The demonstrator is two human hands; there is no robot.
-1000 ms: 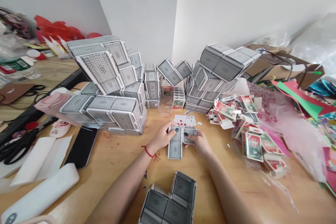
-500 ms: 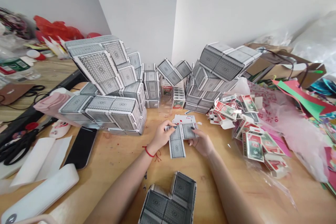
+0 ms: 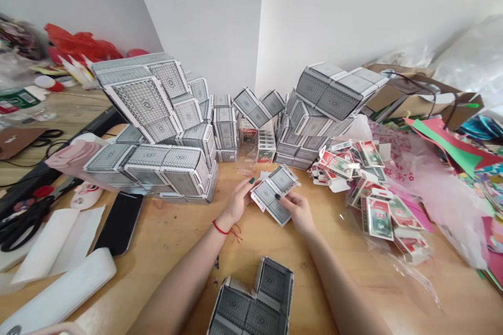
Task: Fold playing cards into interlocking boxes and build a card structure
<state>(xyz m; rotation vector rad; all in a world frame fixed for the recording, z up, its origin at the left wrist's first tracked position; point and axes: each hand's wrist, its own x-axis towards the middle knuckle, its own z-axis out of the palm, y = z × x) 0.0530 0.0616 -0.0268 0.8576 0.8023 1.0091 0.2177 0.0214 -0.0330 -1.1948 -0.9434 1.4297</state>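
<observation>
A spread of playing cards with grey patterned backs sits tilted on a diagonal above the wooden table, just in front of the stacks. My left hand grips its left edge. My right hand holds its lower right side, with the fingers across the cards. The cards' faces are hidden from this view. A red string bracelet circles my left wrist.
Tall stacks of grey card decks stand ahead. Red-and-green card packs lie heaped on the right on pink wrap. Nearer me are more grey decks. Black scissors and a phone lie left.
The cards that lay flat in two parts are now gathered into one tilted spread, lifted between both hands. The face-up card behind them no longer shows clearly.
</observation>
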